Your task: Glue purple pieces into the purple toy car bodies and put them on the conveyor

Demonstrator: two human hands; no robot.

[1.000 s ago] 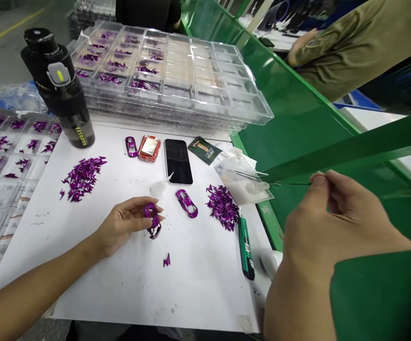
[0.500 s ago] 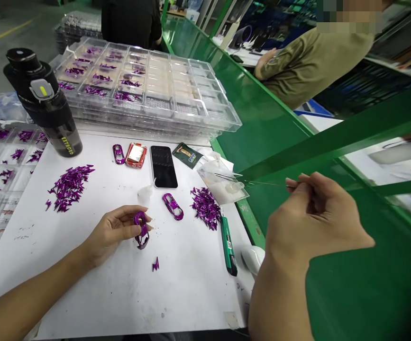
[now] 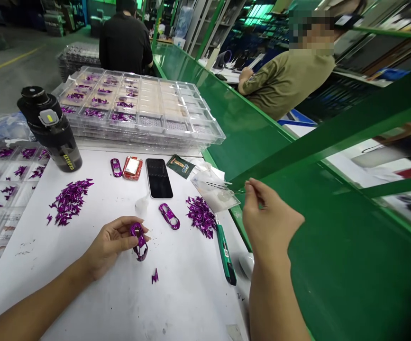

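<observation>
Left hand (image 3: 111,241) curled, half closed, grasping a glossy purple car shell (image 3: 138,241) by its edges, over the white surface (image 3: 191,303), 8 o'clock in view. Right hand (image 3: 271,213) raised at 3 o'clock from the shell, fingertips (image 3: 251,185) pinched; anything held is too thin to tell. Second shell (image 3: 168,216) lies at 2 o'clock from the first, spiky purple chrome pieces (image 3: 201,217) at its 3 o'clock.
</observation>
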